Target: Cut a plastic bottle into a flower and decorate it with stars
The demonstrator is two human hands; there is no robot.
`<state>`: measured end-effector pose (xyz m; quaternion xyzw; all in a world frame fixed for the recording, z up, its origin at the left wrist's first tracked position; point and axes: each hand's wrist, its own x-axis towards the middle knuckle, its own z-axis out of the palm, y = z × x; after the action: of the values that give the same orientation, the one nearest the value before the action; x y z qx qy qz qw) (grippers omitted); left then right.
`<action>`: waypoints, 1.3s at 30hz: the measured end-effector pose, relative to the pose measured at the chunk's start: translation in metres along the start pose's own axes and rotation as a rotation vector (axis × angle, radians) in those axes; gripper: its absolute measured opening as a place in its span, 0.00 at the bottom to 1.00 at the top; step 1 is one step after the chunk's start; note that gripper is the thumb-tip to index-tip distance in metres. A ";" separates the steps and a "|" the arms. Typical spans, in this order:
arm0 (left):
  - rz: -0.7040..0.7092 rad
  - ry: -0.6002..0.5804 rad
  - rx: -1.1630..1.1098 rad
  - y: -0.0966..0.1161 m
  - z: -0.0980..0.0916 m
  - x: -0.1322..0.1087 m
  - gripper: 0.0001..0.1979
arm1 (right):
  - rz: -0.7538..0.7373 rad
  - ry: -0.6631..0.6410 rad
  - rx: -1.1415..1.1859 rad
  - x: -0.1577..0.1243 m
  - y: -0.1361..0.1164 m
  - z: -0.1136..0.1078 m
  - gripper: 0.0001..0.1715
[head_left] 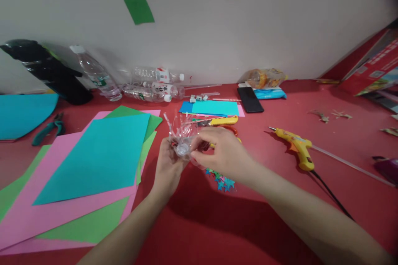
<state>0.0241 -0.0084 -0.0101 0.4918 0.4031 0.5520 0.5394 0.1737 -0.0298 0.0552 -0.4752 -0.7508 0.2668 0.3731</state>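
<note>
Beyond held plastic (183, 149), bottle label (163, 89) “水”

Clear btls (146, 94): 3 lying (+1 standing); glue gun (295, 145): 1; phone (250, 99): 1.

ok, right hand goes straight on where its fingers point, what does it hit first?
The clear bottle neck by the right hand's fingertips, then likely the left hand. Can't tell whether the fingertips touch it now.
</note>
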 end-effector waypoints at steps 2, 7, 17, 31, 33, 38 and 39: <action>0.002 0.001 0.007 0.000 0.000 0.000 0.21 | 0.001 -0.005 -0.019 0.000 0.001 0.001 0.08; 0.011 0.007 0.029 -0.001 -0.002 0.000 0.20 | 0.013 0.006 -0.020 0.000 0.000 0.000 0.08; 0.009 0.003 0.053 0.001 -0.002 -0.003 0.18 | -0.027 0.162 -0.162 -0.002 0.003 0.015 0.07; -0.004 0.014 -0.013 -0.010 -0.009 -0.003 0.21 | -0.088 0.135 -0.275 -0.005 0.006 0.025 0.05; -0.005 -0.002 -0.030 -0.012 -0.011 -0.003 0.21 | -0.088 0.130 -0.294 -0.005 0.006 0.026 0.05; -0.029 -0.056 -0.118 -0.015 -0.010 -0.002 0.20 | -0.072 0.136 -0.338 -0.004 0.008 0.025 0.05; -0.038 -0.064 -0.140 -0.014 -0.009 -0.002 0.19 | -0.073 0.145 -0.347 -0.004 0.009 0.025 0.05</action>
<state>0.0175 -0.0085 -0.0261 0.4625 0.3555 0.5525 0.5953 0.1586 -0.0305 0.0326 -0.5229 -0.7734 0.0850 0.3481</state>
